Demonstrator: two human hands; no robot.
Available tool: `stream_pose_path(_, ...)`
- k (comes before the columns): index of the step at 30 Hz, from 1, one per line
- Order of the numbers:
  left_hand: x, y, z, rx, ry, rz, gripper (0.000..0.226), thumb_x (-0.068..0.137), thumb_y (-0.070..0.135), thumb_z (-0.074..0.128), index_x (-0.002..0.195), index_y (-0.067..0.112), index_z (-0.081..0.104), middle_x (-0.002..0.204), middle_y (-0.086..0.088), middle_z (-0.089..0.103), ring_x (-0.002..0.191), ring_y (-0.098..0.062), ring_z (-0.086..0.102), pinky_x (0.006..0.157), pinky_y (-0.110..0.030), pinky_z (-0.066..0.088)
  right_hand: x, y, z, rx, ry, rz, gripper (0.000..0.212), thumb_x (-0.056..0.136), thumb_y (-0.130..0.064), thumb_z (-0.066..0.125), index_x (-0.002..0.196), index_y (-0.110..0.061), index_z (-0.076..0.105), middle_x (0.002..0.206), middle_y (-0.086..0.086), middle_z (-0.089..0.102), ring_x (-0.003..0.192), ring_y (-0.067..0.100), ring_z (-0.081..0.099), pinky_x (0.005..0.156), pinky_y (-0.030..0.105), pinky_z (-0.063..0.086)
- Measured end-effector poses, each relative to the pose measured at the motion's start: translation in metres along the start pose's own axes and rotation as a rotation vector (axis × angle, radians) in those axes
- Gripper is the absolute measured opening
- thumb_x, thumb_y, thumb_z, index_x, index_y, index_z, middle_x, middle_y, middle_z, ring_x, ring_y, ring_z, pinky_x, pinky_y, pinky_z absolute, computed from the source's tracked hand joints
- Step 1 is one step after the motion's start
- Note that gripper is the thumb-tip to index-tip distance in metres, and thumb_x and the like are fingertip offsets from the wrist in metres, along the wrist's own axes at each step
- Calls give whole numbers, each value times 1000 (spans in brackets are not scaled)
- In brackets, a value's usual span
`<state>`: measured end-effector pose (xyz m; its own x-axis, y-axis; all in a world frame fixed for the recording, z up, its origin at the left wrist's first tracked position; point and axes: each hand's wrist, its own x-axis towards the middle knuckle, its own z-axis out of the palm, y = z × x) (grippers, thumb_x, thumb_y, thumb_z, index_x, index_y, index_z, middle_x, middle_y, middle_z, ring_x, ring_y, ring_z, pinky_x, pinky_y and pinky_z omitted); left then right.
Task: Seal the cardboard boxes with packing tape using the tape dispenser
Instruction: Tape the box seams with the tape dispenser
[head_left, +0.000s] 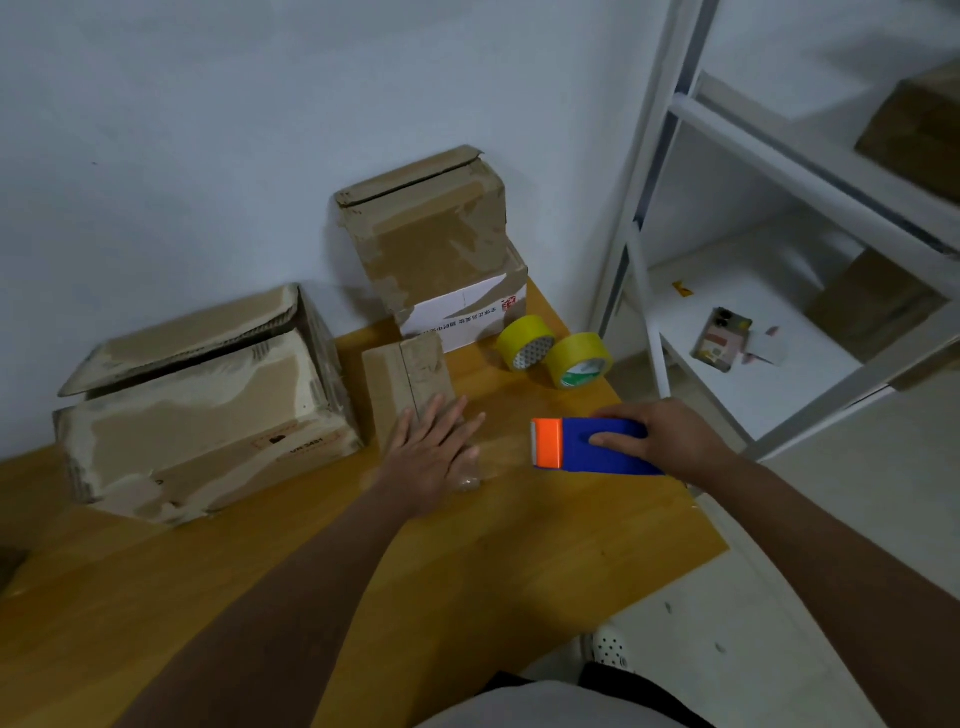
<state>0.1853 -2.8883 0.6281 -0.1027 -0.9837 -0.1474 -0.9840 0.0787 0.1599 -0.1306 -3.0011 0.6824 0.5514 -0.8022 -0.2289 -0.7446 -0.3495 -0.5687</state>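
A wooden table (519, 561) stands against a pale wall (208, 130), with a light floor (779, 623) to its right. Beside the table is a white metal shelf (737, 364); a phone (721, 339) lies on one of its boards, and brown cartons sit deeper in, blurred.

On the table's left, a big box (202, 431) lies with its top flap lifted and old tape patches over its sides. At the back, against the wall, a tall box (431, 239) stands on a white box (462, 312), its flaps slightly parted. In front of these lies a small box (405, 384), flaps closed, the seam running toward the wall. Two yellow tape rolls (553, 351) stand on edge, touching each other, just right of the white box.

The left hand (431, 457) lies flat, palm down, fingers spread and pointing away, across the near end of the small box; something clear and shiny shows under the heel of the hand, possibly tape, though the view is too soft to be sure. The right hand (670, 439) grips the blue dispenser (597, 447) around its body, thumb along the near side and fingers over the far side. The dispenser's orange end points left toward the small box, just apart from the left hand, held over the table.
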Motion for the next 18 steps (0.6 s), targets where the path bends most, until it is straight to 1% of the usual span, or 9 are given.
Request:
stream_pose_path(2, -1, 0, -1, 6, 2, -2, 63, 97, 60, -2, 156, 41, 10, 165, 13, -5, 150, -14, -19, 118, -46, -11, 3, -4, 7, -54, 40, -16, 54, 84, -63, 56, 129, -33, 60, 110, 0, 71, 89, 11, 66, 74, 26, 55)
stream_pose_path(5, 0, 2, -1, 26, 1, -7, 63, 96, 60, -2, 156, 41, 10, 165, 12, -5, 150, -15, -18, 119, -47, -9, 2, -7, 18, -108, 95, 18, 52, 86, -62, 56, 129, -33, 60, 110, 0, 71, 91, 15, 67, 77, 31, 56)
stream_pose_path(8, -1, 3, 0, 22, 8, -7, 65, 96, 60, -3, 156, 40, 9, 165, 11, -4, 150, -15, -18, 119, -46, -11, 2, -13, 35, -138, 179, 25, 49, 89, -59, 55, 128, -29, 61, 103, 1, 73, 87, 18, 66, 76, 29, 50)
stream_pose_path(10, -1, 2, 0, 35, 7, -15, 64, 96, 60, -3, 156, 39, 7, 165, 12, -5, 150, -14, -20, 119, -46, -13, 4, -20, 49, -162, 225, 16, 48, 92, -57, 52, 128, -27, 61, 99, 1, 73, 84, 18, 66, 81, 30, 45)
stream_pose_path(13, -1, 4, 0, 35, 12, -19, 63, 97, 59, -2, 156, 38, 6, 165, 12, -6, 150, -14, -20, 119, -46, -14, 11, -27, 61, -226, 233, 60, 48, 95, -57, 46, 131, -28, 57, 101, -1, 72, 89, 19, 65, 91, 32, 39)
stream_pose_path(15, -1, 4, 1, 41, 16, -18, 63, 97, 58, -2, 157, 38, 6, 165, 12, -6, 150, -14, -20, 119, -45, -13, 17, -32, 67, -230, 244, 75, 48, 95, -57, 45, 131, -27, 57, 101, 0, 72, 91, 20, 64, 91, 33, 38)
stream_pose_path(18, -1, 4, 0, 44, 27, -9, 64, 98, 59, -2, 157, 37, 6, 165, 12, -6, 150, -15, -19, 119, -45, -14, 28, -39, 76, -219, 238, 120, 48, 97, -55, 43, 130, -24, 57, 101, 3, 71, 92, 23, 64, 87, 34, 42)
